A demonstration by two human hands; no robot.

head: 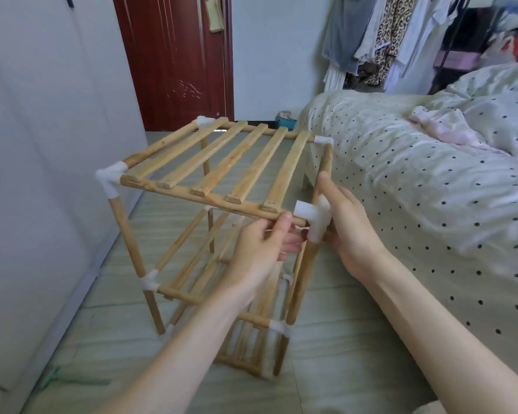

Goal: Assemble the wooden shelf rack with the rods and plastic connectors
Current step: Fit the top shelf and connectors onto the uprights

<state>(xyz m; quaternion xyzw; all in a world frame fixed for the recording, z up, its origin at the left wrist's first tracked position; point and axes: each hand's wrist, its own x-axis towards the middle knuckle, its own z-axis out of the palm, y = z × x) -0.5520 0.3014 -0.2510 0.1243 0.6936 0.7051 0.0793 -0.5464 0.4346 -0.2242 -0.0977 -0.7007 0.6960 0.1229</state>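
Note:
A wooden shelf rack (216, 162) stands on the floor with three slatted tiers joined by white plastic connectors. Its top slatted shelf tilts slightly. My left hand (260, 246) grips the near end of the top shelf's front rod (192, 198), thumb on top. My right hand (344, 225) holds the white corner connector (314, 218) that sits on the near right upright rod (302, 270). The connector's side socket faces the rod end, which lies just below it, apart from the socket. Other top connectors sit at the near left (109, 177), far left (204, 121) and far right (323, 141) corners.
A bed with a dotted quilt (416, 174) stands close on the right of the rack. A white wardrobe (42, 144) lines the left. A dark red door (177, 61) is behind, and clothes hang (386, 34) at the back right. Pale floor tiles (341, 339) surround the rack.

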